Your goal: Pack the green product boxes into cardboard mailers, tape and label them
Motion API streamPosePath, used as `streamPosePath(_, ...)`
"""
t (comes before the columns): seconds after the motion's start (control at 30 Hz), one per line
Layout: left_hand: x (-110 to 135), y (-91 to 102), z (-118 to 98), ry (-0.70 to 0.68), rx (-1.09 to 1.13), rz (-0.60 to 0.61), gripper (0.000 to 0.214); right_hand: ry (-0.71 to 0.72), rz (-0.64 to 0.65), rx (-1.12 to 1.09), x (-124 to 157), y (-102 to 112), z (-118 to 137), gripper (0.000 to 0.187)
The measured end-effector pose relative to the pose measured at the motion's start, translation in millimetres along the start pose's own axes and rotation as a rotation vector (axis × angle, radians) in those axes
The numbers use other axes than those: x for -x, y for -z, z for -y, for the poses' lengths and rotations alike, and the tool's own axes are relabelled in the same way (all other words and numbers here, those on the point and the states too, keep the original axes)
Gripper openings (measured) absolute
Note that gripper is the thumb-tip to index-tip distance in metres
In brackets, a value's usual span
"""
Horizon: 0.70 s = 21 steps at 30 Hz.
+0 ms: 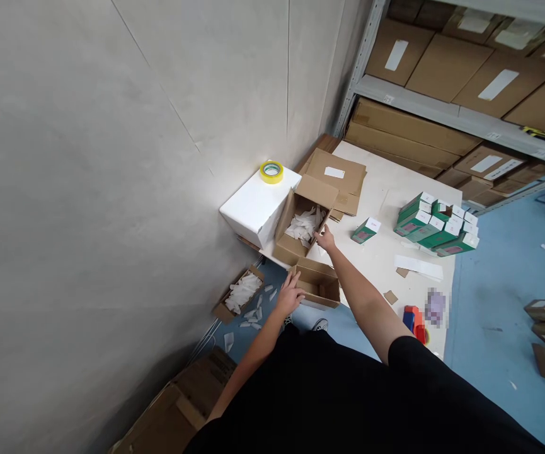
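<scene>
A small open cardboard box (318, 268) juts over the near edge of the table, its visible inside bare. My left hand (290, 295) grips its left rim, fingers lying over the edge. Just beyond stands a larger open cardboard box (287, 253), with crumpled white paper filler (304, 226) inside. My right hand (326, 239) is closed at that box's right rim, and its fingertips are partly hidden. A lone green and white carton (365, 231) stands on the table to the right of this hand.
A white box (256, 208) bears a yellow tape roll (271, 171). Flattened cardboard (343, 169) lies behind. Several green cartons (435, 227) stand right, with a red and blue tape dispenser (414, 323) nearer. On the floor sits a filler-filled box (239, 293). Shelving (409, 98) borders the table.
</scene>
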<state>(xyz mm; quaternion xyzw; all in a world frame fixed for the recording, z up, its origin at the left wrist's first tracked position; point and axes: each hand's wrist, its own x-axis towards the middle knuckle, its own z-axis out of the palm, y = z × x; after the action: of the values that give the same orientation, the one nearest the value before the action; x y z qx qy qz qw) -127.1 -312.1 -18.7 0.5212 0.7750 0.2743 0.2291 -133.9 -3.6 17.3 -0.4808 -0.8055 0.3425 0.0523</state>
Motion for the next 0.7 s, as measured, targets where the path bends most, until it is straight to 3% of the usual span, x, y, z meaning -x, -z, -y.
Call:
streamPosePath(0.1, -3.7, 1.7, 0.5, -0.003, 0.0, -0.015, 0.01, -0.067, -0.005, -0.052, 0.2, 8.4, 0.4, 0.082)
streamPosePath(0.3, -12.5, -0.6, -0.6, -0.014, 0.014, -0.038, 0.009, -0.043, -0.086, -0.083, 11.0, 24.5, 6.8, 0.084)
streamPosePath(0.4, -14.2, -1.5, -0.9, -0.009, 0.01, -0.064, 0.009, 0.032, -0.211, -0.026, 25.2, 29.0, 13.5, 0.07)
streamPosePath(0.47, -12.7, -0.4, -0.7, 0.001, 0.003, -0.075, 0.01, 0.165, -0.233, 0.015, 34.5, 27.5, 20.5, 0.057)
streamPosePath(0.6, -2.8, 8.2, 3.2, 0.062, 0.002, -0.081, 0.011, 0.427, -0.085, 0.096, 39.1, 12.6, 36.7, 0.045)
streamPosePath(0.7, 9.0, 21.5, 11.4, 0.094, 0.029, -0.09, 0.012, 0.424, 0.052, 0.188, 26.4, -5.6, 46.5, 0.049)
